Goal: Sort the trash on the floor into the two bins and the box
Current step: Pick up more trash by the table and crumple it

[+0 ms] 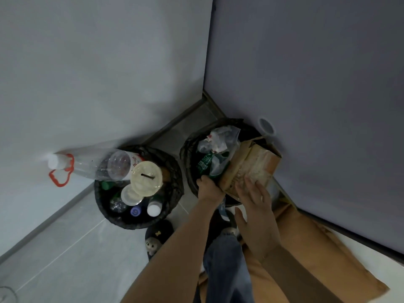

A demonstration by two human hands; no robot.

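Cardboard sheet (251,165), flattened and tan: leaned tilted across the right-hand rim of the right bin (185,154), above the crumpled wrappers (215,147) heaped inside, lower edge toward the person. Was gripped at its lower left corner by the left hand (208,185), fingers curled round the edge; was pressed on its face by the right hand (254,197), fingers straight and spread, clasping nothing. Seemed bound for the brown box (317,248) lying just to the right along the wall (left bin (175,182), already stuffed with bottles and cup lids, plainly no home for paper). Needed, to go well: a firmer hold from the right hand, thumb tucked under the far edge rather than palm laid flat; a lift clear of the black liner, so as not to snag it or drag wrappers out; a low swing rightward; a flat landing inside the box rather than on a splayed flap. Risked slipping otherwise, held firmly at one corner only.
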